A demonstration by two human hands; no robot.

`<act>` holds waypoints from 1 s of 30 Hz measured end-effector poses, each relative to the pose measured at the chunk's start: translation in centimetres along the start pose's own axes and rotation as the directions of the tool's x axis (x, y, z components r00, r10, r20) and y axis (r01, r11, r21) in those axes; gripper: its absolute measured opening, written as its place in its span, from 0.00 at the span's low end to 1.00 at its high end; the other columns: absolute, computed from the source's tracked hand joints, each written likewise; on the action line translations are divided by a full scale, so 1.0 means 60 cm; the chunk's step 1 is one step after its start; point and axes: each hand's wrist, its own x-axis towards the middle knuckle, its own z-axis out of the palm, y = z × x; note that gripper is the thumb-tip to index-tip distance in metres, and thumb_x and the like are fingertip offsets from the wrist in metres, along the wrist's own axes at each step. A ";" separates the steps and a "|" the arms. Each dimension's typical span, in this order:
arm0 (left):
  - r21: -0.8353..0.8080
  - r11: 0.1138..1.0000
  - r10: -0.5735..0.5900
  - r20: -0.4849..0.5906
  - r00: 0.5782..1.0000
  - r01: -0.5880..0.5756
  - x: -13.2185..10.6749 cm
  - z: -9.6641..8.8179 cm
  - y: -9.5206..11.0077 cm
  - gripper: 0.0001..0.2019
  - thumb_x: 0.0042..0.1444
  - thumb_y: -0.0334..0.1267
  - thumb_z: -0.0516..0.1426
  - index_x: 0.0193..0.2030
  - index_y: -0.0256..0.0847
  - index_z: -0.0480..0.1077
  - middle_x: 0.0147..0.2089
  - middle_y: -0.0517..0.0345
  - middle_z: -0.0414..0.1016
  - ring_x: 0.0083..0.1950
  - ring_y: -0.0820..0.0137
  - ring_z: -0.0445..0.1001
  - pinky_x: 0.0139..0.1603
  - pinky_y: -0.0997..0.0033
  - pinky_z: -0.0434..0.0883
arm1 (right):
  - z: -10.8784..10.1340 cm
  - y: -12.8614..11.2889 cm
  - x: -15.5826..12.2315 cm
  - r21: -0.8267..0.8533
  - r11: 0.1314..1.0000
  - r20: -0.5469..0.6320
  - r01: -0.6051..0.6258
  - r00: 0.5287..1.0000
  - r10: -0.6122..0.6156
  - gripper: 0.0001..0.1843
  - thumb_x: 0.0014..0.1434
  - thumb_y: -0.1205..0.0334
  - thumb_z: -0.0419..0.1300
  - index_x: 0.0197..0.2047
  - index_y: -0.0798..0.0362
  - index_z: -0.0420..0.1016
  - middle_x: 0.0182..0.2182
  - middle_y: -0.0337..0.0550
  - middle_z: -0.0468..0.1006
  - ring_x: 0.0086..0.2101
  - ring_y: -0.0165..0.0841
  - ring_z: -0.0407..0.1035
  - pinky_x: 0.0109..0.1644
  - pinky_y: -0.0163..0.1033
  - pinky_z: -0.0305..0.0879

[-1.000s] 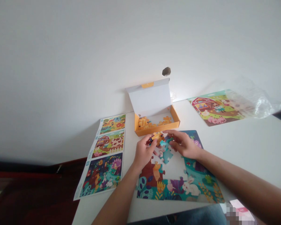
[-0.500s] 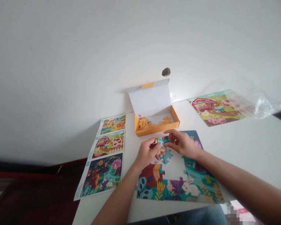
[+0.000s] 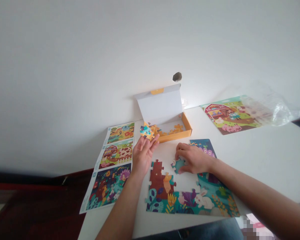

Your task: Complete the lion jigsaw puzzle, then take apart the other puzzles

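Loosely, left hand [image 3: 143, 152] grips knobbed cardboard pieces [image 3: 147, 132]; right hand [image 3: 193, 158] pinches teal piece [image 3: 178, 164].

Both forearms bare as far as the frame shows them: left forearm [image 3: 120, 213], right forearm [image 3: 252, 195]. Left grip [image 3: 143, 154] bare. Right grip [image 3: 193, 159] bare. Nails too small to tell. Blue denim jeans [image 3: 215, 230] on the lap at the bottom edge, blurred there.

Half-built puzzle [image 3: 202, 200] and loose pieces
A teal piece [image 3: 178, 165] lies flat in the puzzle's open gap; a colourful clutch of pieces [image 3: 147, 132] is held aloft at its 10 o'clock.
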 end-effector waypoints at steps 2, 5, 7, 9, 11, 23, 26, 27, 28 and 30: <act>-0.050 0.999 -0.007 0.061 0.998 0.010 -0.004 0.004 0.000 0.19 0.54 0.43 0.64 0.53 0.45 0.71 0.64 0.49 0.67 0.62 0.53 0.71 0.58 0.59 0.72 | 0.001 0.002 0.001 -0.004 1.000 -0.003 -0.001 1.000 0.001 0.22 0.49 0.49 0.71 0.42 0.52 0.74 0.43 0.47 0.70 0.39 0.37 0.69 0.41 0.39 0.63; -0.062 0.998 -0.014 0.099 0.995 0.020 -0.008 0.007 -0.003 0.26 0.55 0.42 0.64 0.61 0.47 0.67 0.71 0.46 0.58 0.61 0.53 0.72 0.59 0.57 0.71 | 0.001 0.003 0.001 0.021 1.000 -0.018 0.006 1.000 -0.006 0.22 0.48 0.51 0.71 0.41 0.53 0.71 0.40 0.46 0.72 0.38 0.36 0.68 0.40 0.38 0.62; -0.017 1.000 -0.007 0.101 0.995 0.009 -0.010 0.007 -0.006 0.28 0.55 0.41 0.64 0.63 0.48 0.65 0.72 0.45 0.55 0.60 0.54 0.73 0.58 0.58 0.72 | 0.002 0.004 0.001 0.069 0.998 -0.031 -0.002 0.999 0.004 0.19 0.51 0.54 0.70 0.41 0.53 0.69 0.37 0.44 0.73 0.35 0.34 0.68 0.38 0.37 0.61; 0.037 0.999 -0.006 0.119 0.993 0.002 -0.013 0.007 -0.007 0.29 0.55 0.41 0.64 0.64 0.48 0.65 0.71 0.43 0.57 0.59 0.54 0.73 0.55 0.59 0.74 | 0.005 0.005 0.001 0.134 0.991 -0.058 -0.014 0.998 0.022 0.15 0.55 0.58 0.67 0.42 0.53 0.68 0.34 0.41 0.74 0.32 0.32 0.67 0.36 0.35 0.60; 0.083 0.997 -0.022 0.158 0.987 0.009 -0.015 0.007 -0.007 0.28 0.54 0.41 0.64 0.63 0.47 0.67 0.69 0.42 0.61 0.57 0.54 0.75 0.52 0.60 0.76 | 0.009 0.007 0.002 0.190 0.982 -0.114 -0.009 0.993 0.031 0.09 0.60 0.61 0.62 0.43 0.52 0.69 0.31 0.39 0.74 0.30 0.30 0.67 0.34 0.34 0.60; 0.551 0.825 -0.085 0.341 0.936 -0.126 -0.026 0.015 -0.034 0.12 0.53 0.42 0.63 0.43 0.42 0.78 0.44 0.52 0.77 0.32 0.73 0.71 0.28 0.77 0.71 | 0.010 0.006 0.000 0.310 0.950 -0.382 0.039 0.920 0.086 0.06 0.65 0.60 0.57 0.40 0.52 0.72 0.31 0.41 0.77 0.29 0.28 0.69 0.35 0.33 0.64; 0.609 0.785 -0.112 0.324 0.939 -0.117 -0.026 0.013 -0.035 0.10 0.55 0.44 0.62 0.33 0.39 0.77 0.29 0.59 0.74 0.25 0.76 0.67 0.25 0.78 0.65 | 0.006 0.004 -0.003 0.261 0.965 -0.394 0.026 0.916 0.082 0.08 0.64 0.56 0.58 0.42 0.52 0.71 0.30 0.40 0.76 0.27 0.28 0.67 0.32 0.33 0.63; 0.603 0.792 -0.114 0.296 0.948 -0.093 -0.025 0.012 -0.035 0.11 0.56 0.45 0.61 0.31 0.39 0.76 0.25 0.61 0.72 0.22 0.77 0.65 0.23 0.78 0.63 | 0.001 0.004 -0.004 0.216 0.976 -0.415 0.011 0.906 0.081 0.09 0.63 0.56 0.59 0.41 0.52 0.71 0.29 0.40 0.75 0.27 0.28 0.67 0.32 0.33 0.62; 0.583 0.810 -0.106 0.255 0.961 -0.065 -0.024 0.011 -0.035 0.12 0.56 0.46 0.61 0.31 0.39 0.75 0.22 0.63 0.70 0.20 0.78 0.64 0.21 0.79 0.62 | -0.005 0.003 -0.005 0.161 0.987 -0.448 -0.014 0.890 0.086 0.09 0.62 0.55 0.59 0.38 0.52 0.71 0.28 0.40 0.74 0.27 0.28 0.66 0.31 0.34 0.61; 0.494 0.869 -0.064 0.151 0.986 -0.020 -0.018 0.007 -0.035 0.12 0.55 0.46 0.62 0.32 0.38 0.73 0.19 0.65 0.68 0.18 0.78 0.64 0.21 0.79 0.62 | -0.023 0.005 -0.010 0.054 0.993 -0.507 -0.106 0.854 0.118 0.11 0.61 0.55 0.60 0.31 0.52 0.68 0.25 0.39 0.72 0.25 0.28 0.64 0.31 0.35 0.58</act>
